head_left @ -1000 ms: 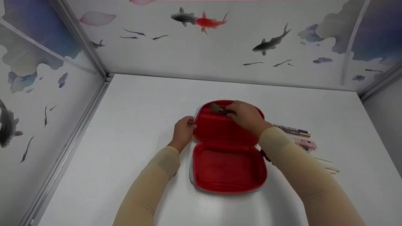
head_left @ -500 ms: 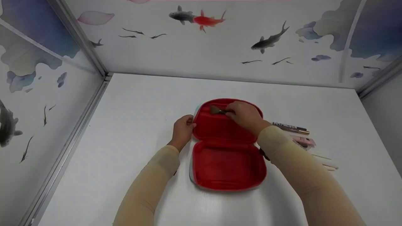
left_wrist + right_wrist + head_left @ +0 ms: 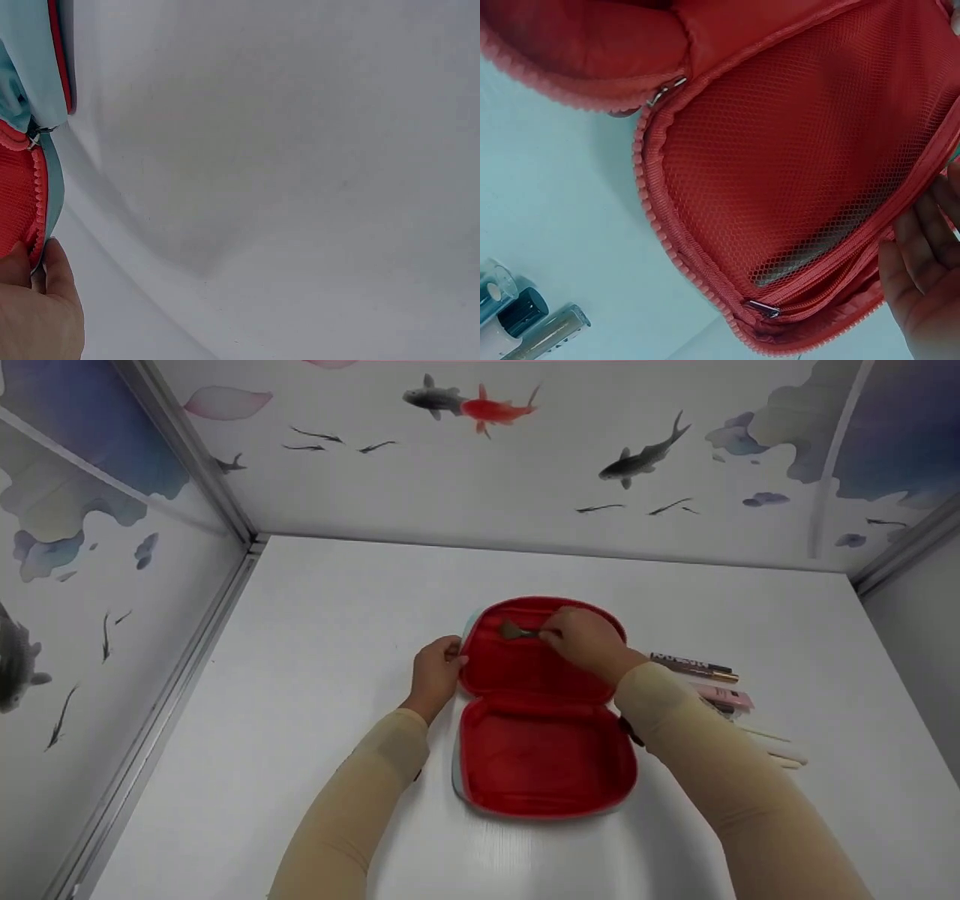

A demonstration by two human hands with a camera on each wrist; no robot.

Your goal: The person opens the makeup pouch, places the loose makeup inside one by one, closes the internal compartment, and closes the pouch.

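Observation:
A soft zippered case (image 3: 544,761) with red lining and a light blue outside lies unfolded on the white table. My left hand (image 3: 435,679) pinches the left edge of its far half; in the left wrist view the left thumb and fingers (image 3: 60,274) are on either side of the zipper rim. Over that far half, my right hand (image 3: 583,637) holds a makeup brush (image 3: 512,630), brown bristles pointing left. In the right wrist view a grey stick-like shape (image 3: 817,244), tapered at its end, shows behind the mesh pocket (image 3: 765,165), near the right hand's fingers at the pocket's zippered opening.
Right of the case lie two slim dark pens (image 3: 694,667), a pink tube (image 3: 721,695) and several thin pale sticks (image 3: 784,754), partly behind the right sleeve. White printed panels (image 3: 525,472) with fish stand along the table's back and left side.
The brush and my right hand have shifted slightly toward me over the far half of the case. My left hand stays on the case's edge.

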